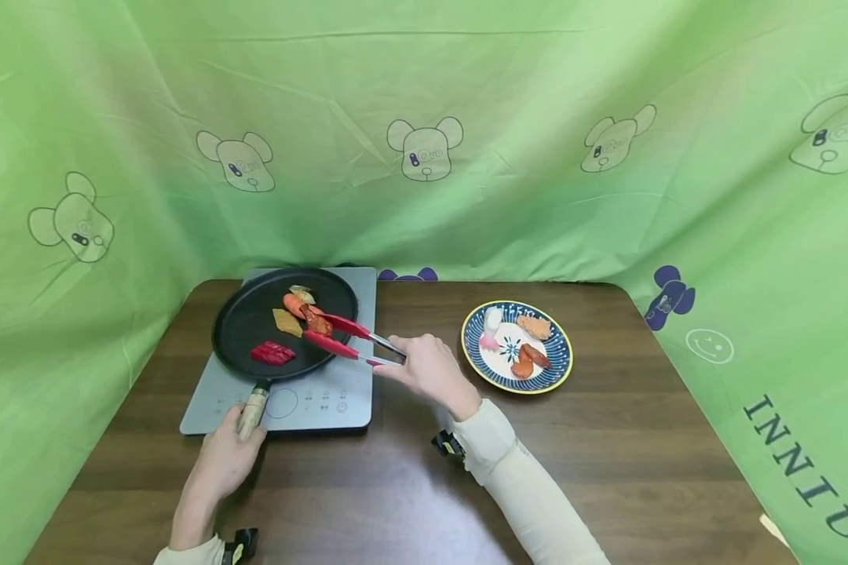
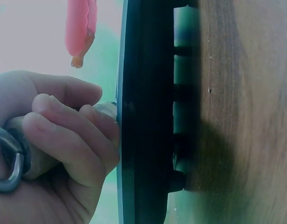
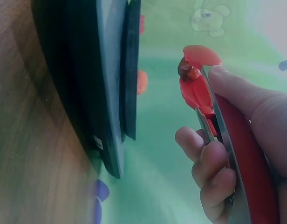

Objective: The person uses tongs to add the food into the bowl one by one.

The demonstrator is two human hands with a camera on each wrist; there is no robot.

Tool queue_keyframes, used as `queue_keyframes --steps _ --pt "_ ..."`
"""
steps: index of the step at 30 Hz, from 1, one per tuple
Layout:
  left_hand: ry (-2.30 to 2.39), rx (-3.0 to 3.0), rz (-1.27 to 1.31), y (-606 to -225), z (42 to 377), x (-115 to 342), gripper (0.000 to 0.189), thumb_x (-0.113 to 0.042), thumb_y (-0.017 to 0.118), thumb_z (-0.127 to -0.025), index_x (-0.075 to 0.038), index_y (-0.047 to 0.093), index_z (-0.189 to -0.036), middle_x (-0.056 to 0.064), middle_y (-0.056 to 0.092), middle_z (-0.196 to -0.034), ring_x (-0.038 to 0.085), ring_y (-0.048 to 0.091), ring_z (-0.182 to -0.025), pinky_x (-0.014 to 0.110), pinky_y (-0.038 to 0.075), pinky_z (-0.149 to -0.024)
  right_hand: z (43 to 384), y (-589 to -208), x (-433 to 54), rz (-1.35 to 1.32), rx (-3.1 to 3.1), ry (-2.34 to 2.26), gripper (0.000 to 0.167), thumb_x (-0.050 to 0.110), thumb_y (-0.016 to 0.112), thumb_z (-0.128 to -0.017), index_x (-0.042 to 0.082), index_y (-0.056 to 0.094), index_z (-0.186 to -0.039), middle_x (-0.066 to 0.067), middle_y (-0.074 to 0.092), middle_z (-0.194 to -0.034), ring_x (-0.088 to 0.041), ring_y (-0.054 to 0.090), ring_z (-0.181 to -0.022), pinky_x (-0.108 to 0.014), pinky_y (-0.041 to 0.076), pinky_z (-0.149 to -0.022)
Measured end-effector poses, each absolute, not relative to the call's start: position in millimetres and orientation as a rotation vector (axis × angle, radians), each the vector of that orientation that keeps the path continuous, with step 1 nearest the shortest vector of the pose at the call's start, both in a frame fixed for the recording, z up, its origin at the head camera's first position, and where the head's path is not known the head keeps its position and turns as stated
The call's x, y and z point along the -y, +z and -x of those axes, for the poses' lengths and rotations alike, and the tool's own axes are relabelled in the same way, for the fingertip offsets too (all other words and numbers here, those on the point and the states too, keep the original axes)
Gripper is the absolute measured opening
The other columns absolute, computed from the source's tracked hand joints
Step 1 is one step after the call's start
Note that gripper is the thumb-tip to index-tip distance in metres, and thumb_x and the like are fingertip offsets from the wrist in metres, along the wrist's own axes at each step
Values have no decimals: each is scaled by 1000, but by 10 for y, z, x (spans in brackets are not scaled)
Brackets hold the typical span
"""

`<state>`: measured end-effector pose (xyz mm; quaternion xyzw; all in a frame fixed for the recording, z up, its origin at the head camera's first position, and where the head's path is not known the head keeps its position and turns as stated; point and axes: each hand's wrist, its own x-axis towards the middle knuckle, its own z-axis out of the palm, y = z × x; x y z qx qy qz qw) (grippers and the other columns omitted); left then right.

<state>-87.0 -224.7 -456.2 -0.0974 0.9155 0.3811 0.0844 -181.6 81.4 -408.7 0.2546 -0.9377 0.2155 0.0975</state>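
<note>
My left hand grips the pale wooden handle of a black round frying pan. In the left wrist view, the fingers curl round that handle, with a metal ring at its end. My right hand holds tongs with red tips. A glossy red-brown piece of food, like a chicken wing, is pinched between the tips, above the pan's right side. In the pan lie dark-red slices, a yellow-brown piece, an orange shrimp-like piece and a tan piece.
Under the pan is a grey induction cooker on a brown wooden table. To the right stands a blue-patterned plate with a white-and-pink piece, a breaded piece and red-brown pieces. A green curtain surrounds the table.
</note>
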Motion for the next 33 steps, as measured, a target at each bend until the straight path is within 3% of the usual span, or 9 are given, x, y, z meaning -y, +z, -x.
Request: queue_keyframes --steps 10,17,24,33 --pt "1134 -2746 268 -4554 887 2235 57 -25 48 -94 2 27 -140 24 53 -98 24 48 -65 35 38 -52 1876 -3956 -691 -742 2830 606 33 50 69 -81 19 57 -83 9 39 -52 -11 40 -47 -28 31 -44" --pt "1124 -2751 278 -4569 883 2248 57 -24 48 -94 2 26 -140 24 52 -97 24 48 -66 35 38 -52 1937 -3880 -543 -778 2858 612 41 50 69 -81 15 67 -104 8 42 -54 -10 42 -48 -27 33 -45" --pt "1123 -2752 276 -4577 890 2255 58 -24 48 -94 2 26 -140 22 52 -93 23 48 -64 35 38 -51 2002 -3865 -442 -838 2856 589 34 48 69 -82 16 58 -82 6 40 -55 -9 38 -46 -24 30 -42" --pt "1107 -2758 286 -4570 881 2249 59 -24 49 -94 3 25 -140 23 52 -93 24 48 -64 35 38 -51 2087 -3826 -343 -832 2922 526 37 51 65 -84 13 63 -87 4 42 -57 -12 40 -50 -25 31 -44"
